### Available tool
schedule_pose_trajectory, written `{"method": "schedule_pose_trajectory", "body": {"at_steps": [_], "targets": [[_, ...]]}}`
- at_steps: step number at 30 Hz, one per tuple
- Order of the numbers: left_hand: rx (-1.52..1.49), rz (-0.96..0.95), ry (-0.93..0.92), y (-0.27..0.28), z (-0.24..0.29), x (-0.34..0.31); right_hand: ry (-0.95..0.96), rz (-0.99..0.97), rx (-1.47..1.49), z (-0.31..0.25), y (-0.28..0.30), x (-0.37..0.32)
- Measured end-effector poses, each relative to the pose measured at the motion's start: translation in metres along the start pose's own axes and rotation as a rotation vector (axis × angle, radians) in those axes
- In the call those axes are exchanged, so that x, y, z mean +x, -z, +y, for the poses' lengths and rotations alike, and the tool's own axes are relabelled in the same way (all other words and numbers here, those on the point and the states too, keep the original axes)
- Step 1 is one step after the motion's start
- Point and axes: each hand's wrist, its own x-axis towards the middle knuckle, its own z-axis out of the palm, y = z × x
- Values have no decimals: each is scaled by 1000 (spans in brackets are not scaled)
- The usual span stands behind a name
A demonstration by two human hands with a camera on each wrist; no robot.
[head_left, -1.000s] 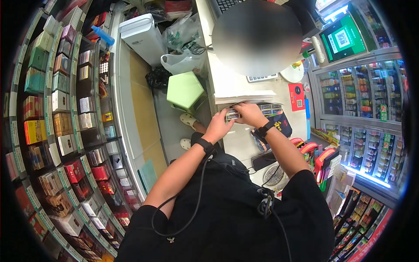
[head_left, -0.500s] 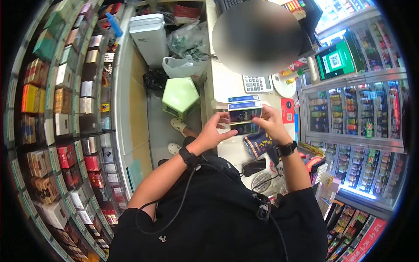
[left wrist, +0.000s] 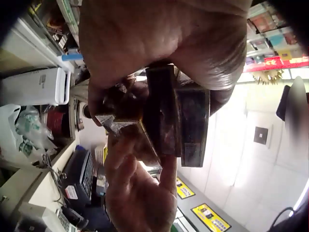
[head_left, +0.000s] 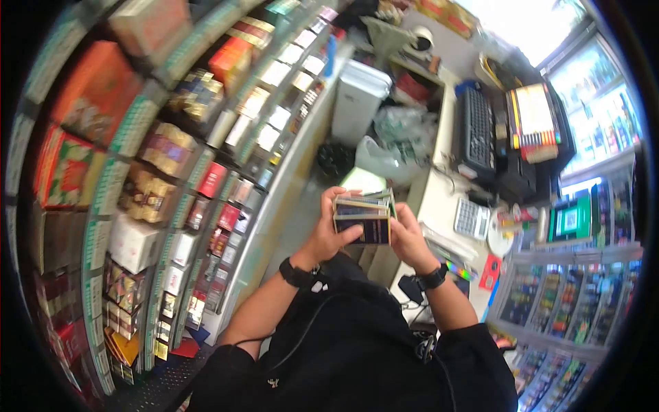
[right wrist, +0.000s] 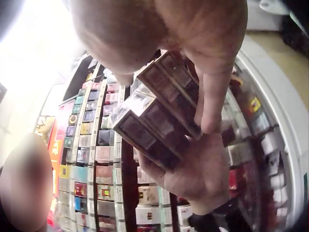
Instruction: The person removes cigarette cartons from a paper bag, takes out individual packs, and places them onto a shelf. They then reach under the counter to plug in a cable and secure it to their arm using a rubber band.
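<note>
Several dark, boxy cigarette packs [head_left: 364,228] are held together in front of the body in the head view, pale edges showing on top. My left hand [head_left: 325,235] grips them from the left, thumb across the near face. From the right, my right hand [head_left: 410,239] holds the stack's other side with its fingers and thumb. In the left wrist view the packs [left wrist: 194,128] stand side by side between the two palms. The right wrist view shows the packs [right wrist: 149,128] in stepped rows, with the left hand [right wrist: 205,169] beneath them.
Shelves of boxed goods [head_left: 147,185] rise on the left. The counter [head_left: 439,199] on the right carries a calculator [head_left: 471,218] and a keyboard [head_left: 477,130]. Beyond the hands are a pale green stool [head_left: 365,180], a plastic bag [head_left: 379,159] and a white bin [head_left: 358,103].
The packs, earlier gathered at the counter, are now up off it and closer to the shelves, between both hands. The head view has swung left, showing more of the shelves.
</note>
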Motion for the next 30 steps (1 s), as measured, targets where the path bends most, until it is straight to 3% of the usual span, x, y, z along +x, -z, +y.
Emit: {"method": "schedule_pose_trajectory", "body": {"at_steps": [2,3,5,6,8,10,11,13,17,18,20,22,24,26,28,30], "targets": [[133,-6,-66,16,25,-6,-207,-125,342,-29,-44,10],[91,14,-98,18,35,-11,-357,-182,347,-47,-62,14],[176,-34,-183,19,59,-18,-626,-366,654,-33,-56,29],[268,-86,-250,22,69,-18,-642,-381,443,-47,-77,29],[389,-261,-284,20,97,-13,-747,-699,971,-49,-89,33],[499,-356,-268,21,118,-9,-809,-792,1042,-37,-83,52],[506,-377,-244,25,122,-7,-865,-786,1002,-33,-76,62],[602,-392,-221,32,133,2,-915,-581,1028,-54,-80,75],[826,-72,-141,41,115,18,-540,-570,639,-105,-85,112],[395,-23,-20,36,105,25,-452,-524,497,-117,-84,119],[-90,62,0,38,73,36,-161,-403,167,-114,-80,137],[26,131,89,19,69,52,11,-409,-233,-128,-89,135],[301,175,132,10,66,68,122,-407,-308,-104,-73,142],[182,164,206,4,73,76,-60,-505,-263,-112,-53,149],[159,107,371,-1,73,78,-241,-730,-459,-148,-40,164],[220,0,340,13,19,58,-445,-919,-584,-155,-21,188]]}}
